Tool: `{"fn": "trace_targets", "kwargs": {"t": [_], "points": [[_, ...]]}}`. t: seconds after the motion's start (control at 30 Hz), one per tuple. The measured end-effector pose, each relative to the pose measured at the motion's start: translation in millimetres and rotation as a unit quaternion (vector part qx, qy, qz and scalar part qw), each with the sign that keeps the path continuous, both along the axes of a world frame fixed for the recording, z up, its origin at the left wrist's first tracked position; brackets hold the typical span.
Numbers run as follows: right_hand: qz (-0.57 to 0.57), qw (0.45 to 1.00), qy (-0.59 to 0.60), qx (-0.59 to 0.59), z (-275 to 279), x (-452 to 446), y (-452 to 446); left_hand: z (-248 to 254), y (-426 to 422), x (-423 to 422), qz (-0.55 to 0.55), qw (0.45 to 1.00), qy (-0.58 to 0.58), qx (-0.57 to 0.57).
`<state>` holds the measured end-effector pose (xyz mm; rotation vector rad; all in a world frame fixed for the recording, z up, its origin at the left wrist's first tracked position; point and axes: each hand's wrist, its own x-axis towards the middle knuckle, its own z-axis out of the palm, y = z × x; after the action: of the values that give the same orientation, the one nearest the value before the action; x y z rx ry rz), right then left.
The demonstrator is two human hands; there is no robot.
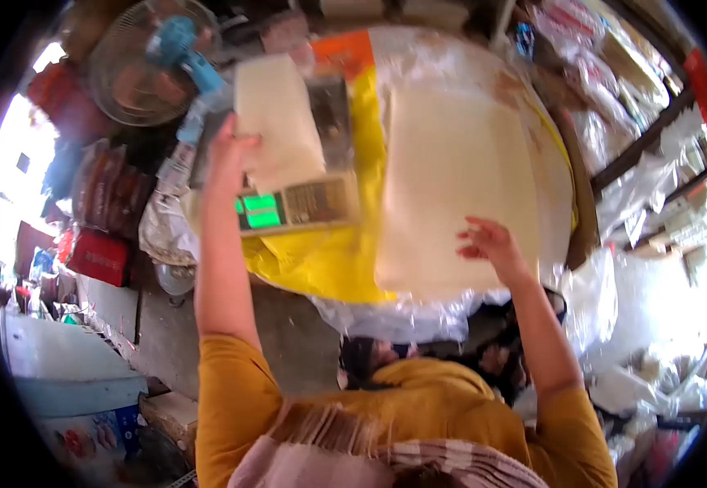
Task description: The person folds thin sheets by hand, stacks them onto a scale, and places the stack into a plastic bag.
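My left hand (pixel 231 154) grips the left edge of a small cream-coloured stack of sheets (pixel 280 122). The stack is over a digital scale (pixel 317 201), whose display glows green; I cannot tell whether it rests on the pan. My right hand (pixel 490 246) is open, its fingers loosely bent and apart, above the lower right part of a large cream-coloured sheet or stack of sheets (pixel 451 171). Whether its fingertips touch that surface is unclear. Motion blurs both hands a little.
A yellow plastic sheet (pixel 321 264) covers part of the round table, with an orange piece (pixel 344 54) at the back. A fan (pixel 154 61) stands back left. Plastic-wrapped packs (pixel 581 49) fill shelves at right. A red bag (pixel 99 257) lies left.
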<state>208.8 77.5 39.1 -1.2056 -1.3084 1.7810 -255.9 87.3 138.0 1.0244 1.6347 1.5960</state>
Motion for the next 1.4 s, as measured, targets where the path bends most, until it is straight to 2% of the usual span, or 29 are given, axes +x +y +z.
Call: {"fn": "trace_targets", "kwargs": {"t": [0.07, 0.1, 0.17, 0.23, 0.27, 0.3, 0.37, 0.4, 0.47, 0.57, 0.63, 0.7, 0.73, 0.77, 0.83, 0.9, 0.93, 0.97, 1.03, 1.13, 1.23, 1.27, 1.33, 1.4], "points": [[-0.001, 1.000, -0.008, 0.020, -5, 6, 0, -3, 10, -14, -0.015, 0.989, 0.131, -0.062], [-0.004, 0.999, -0.007, 0.031, -2, 5, -5, -29, 31, -38, 0.063, 0.922, 0.382, 0.023], [0.032, 0.990, -0.095, 0.099, 4, -1, -13, -35, 33, -24, 0.049, 0.814, 0.576, 0.060], [0.064, 0.967, -0.171, 0.175, 7, -18, -24, -45, 25, 17, 0.056, 0.778, 0.623, -0.055], [0.103, 0.929, -0.218, 0.281, 11, -26, -31, -46, 23, 30, 0.063, 0.753, 0.646, -0.111], [0.140, 0.875, -0.261, 0.383, 14, -32, -36, -48, 25, 30, 0.062, 0.759, 0.638, -0.110], [0.203, 0.788, -0.299, 0.498, 8, -44, -41, -52, 28, 25, 0.065, 0.771, 0.624, -0.110], [0.274, 0.731, -0.341, 0.525, 9, -50, -43, -50, 29, 20, 0.056, 0.781, 0.614, -0.101], [0.294, 0.687, -0.367, 0.554, 6, -60, -47, -46, 28, 12, 0.039, 0.799, 0.594, -0.086], [0.305, 0.641, -0.377, 0.595, -1, -69, -52, -29, 5, 31, 0.099, 0.785, 0.603, 0.104], [0.303, 0.605, -0.380, 0.630, -8, -71, -51, -19, -24, 69, 0.106, 0.785, 0.591, 0.150], [0.305, 0.595, -0.379, 0.640, -16, -75, -52, -22, -42, 98, 0.100, 0.785, 0.576, 0.204], [0.301, 0.587, -0.384, 0.646, -20, -77, -52, -26, -51, 113, 0.092, 0.804, 0.550, 0.209], [0.282, 0.593, -0.372, 0.656, -25, -79, -52, -34, -59, 128, 0.082, 0.820, 0.522, 0.218], [0.260, 0.657, -0.313, 0.635, -23, -79, -47, -57, -71, 149, 0.048, 0.842, 0.482, 0.238], [0.140, 0.804, -0.256, 0.519, -7, -69, -33, -78, -85, 171, -0.017, 0.871, 0.424, 0.246], [0.081, 0.863, -0.216, 0.449, 1, -63, -29, -88, -93, 177, -0.090, 0.876, 0.419, 0.224], [0.014, 0.922, -0.204, 0.330, 19, -55, -23, -95, -100, 183, -0.161, 0.875, 0.412, 0.197], [-0.025, 0.927, -0.230, 0.295, 27, -45, -19, -103, -105, 202, -0.248, 0.880, 0.388, 0.118], [0.076, 0.895, -0.144, 0.416, 17, -44, -36, -107, -104, 222, -0.243, 0.879, 0.397, 0.108], [0.114, 0.815, -0.292, 0.487, -1, -44, -38, -108, -102, 227, -0.195, 0.897, 0.384, 0.095], [0.088, 0.837, -0.253, 0.477, -6, -45, -37, -104, -99, 229, -0.152, 0.901, 0.387, 0.122], [0.063, 0.857, -0.248, 0.447, -5, -46, -36, -89, -96, 236, -0.067, 0.903, 0.387, 0.174], [0.050, 0.889, -0.229, 0.393, -10, -45, -34, -102, -93, 230, -0.092, 0.918, 0.358, 0.143]]}}
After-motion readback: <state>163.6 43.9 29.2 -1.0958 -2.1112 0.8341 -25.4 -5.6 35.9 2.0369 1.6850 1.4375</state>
